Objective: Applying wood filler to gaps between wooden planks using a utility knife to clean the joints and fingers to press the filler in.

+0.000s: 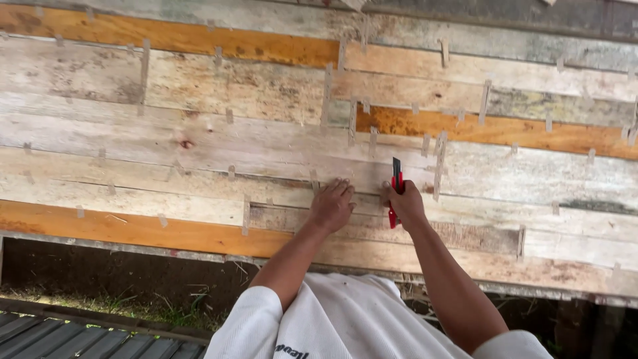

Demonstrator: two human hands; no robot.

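A surface of weathered wooden planks (199,133), some pale and some orange-brown, fills the view, with several short strips of tape stuck across the joints. My left hand (332,205) rests flat on a pale plank near the middle, fingers pointing up. Just to its right, my right hand (404,203) grips a red utility knife (396,179), its dark blade end pointing up along the plank. The two hands lie close together, almost touching. White sleeves cover my upper arms at the bottom.
The planks' lower edge (133,244) runs across the frame, with dark ground and some grass (133,302) below it. Dark corrugated sheet (66,336) lies at the bottom left. Tape strips (439,163) stand near the knife.
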